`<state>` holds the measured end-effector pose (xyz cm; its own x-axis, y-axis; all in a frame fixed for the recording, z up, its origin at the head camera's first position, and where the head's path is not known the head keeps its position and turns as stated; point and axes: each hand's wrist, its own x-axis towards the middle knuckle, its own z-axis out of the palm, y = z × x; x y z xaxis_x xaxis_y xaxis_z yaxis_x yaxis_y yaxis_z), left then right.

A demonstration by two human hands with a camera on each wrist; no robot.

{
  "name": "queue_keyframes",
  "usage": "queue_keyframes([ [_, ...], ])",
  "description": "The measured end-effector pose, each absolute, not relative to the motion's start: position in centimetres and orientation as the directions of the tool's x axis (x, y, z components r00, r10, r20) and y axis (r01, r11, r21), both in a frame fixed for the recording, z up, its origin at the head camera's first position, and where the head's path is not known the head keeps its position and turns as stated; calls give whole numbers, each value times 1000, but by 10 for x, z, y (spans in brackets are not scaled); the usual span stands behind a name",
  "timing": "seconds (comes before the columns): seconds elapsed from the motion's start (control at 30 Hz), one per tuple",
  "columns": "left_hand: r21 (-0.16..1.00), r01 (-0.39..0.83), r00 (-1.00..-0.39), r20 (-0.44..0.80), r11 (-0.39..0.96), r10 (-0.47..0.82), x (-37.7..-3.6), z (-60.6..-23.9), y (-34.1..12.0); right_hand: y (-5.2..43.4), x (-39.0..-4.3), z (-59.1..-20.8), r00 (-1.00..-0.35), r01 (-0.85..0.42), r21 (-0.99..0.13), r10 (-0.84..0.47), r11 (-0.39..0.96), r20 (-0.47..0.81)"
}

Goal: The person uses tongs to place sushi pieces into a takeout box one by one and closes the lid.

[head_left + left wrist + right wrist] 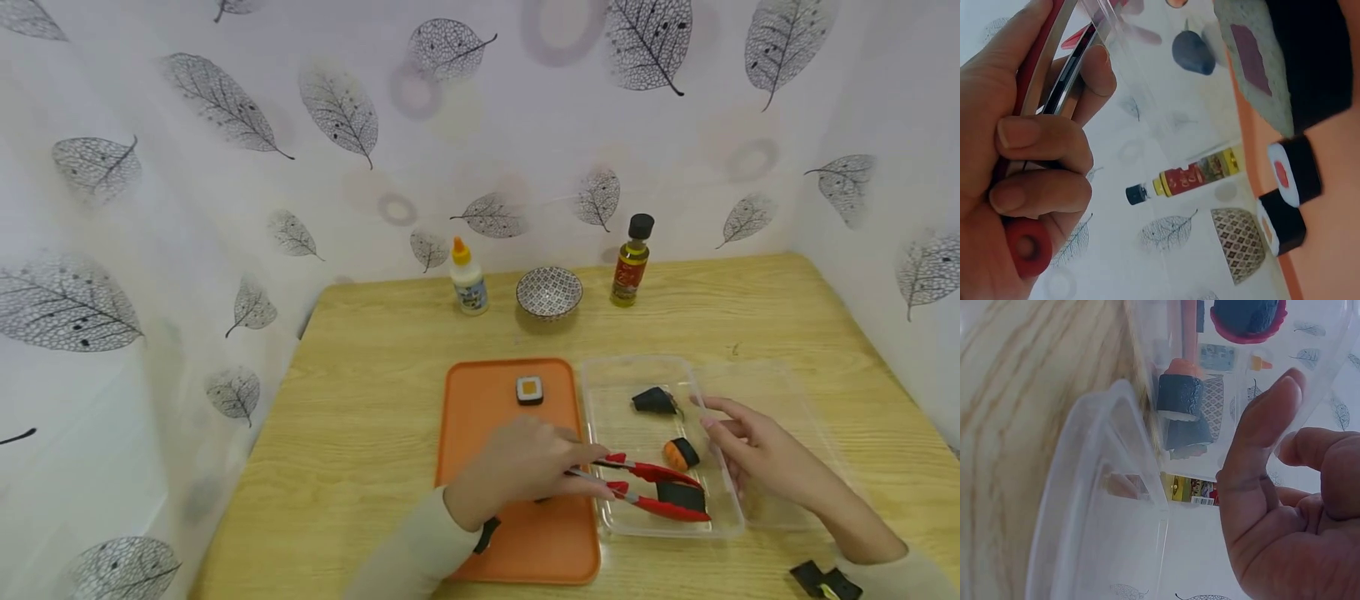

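Observation:
My left hand (517, 462) grips red-tipped tongs (660, 507), their far ends closed around a black-wrapped sushi roll (681, 497) over the near part of a clear plastic container (637, 361). The tongs' red ring end shows below my curled fingers in the left wrist view. My right hand (772, 458) pinches the container's right wall between thumb and fingers. Inside the container lie a dark cone-shaped hand roll (655, 401) and an orange-topped sushi (681, 453) with a black band. On the orange tray (465, 392) sits a square-faced sushi roll (529, 390); other rolls there are partly hidden by my left arm.
A clear lid (795, 417) lies right of the container, under my right forearm. Black-wrapped pieces (825, 581) rest near the front right. Along the back stand a glue bottle (469, 283), a patterned bowl (549, 293) and an oil bottle (630, 267).

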<state>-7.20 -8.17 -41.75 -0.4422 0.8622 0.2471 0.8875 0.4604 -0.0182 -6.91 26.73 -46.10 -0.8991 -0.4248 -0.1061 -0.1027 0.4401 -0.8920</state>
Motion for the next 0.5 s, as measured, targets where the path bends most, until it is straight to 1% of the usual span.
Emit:
queue_keyframes([
  [0.1, -70, 886, -432, 234, 458, 871, -72, -419, -77, 267, -69, -460, -897, -100, -892, -427, 440, -110],
  [0.27, -120, 873, -446, 192, 472, 874, -69, -418, -69, 267, -69, -458, -889, -92, -896, -441, 434, -122],
  [0.4, -147, 863, -459, 175, 484, 871, -68, -415, -65, 268, -69, -457, -881, -85, -904, -456, 418, -128],
  [0.5, -142, 856, -472, 178, 497, 864, -67, -414, -62, 269, -69, -458, -881, -89, -906, -458, 414, -122],
])
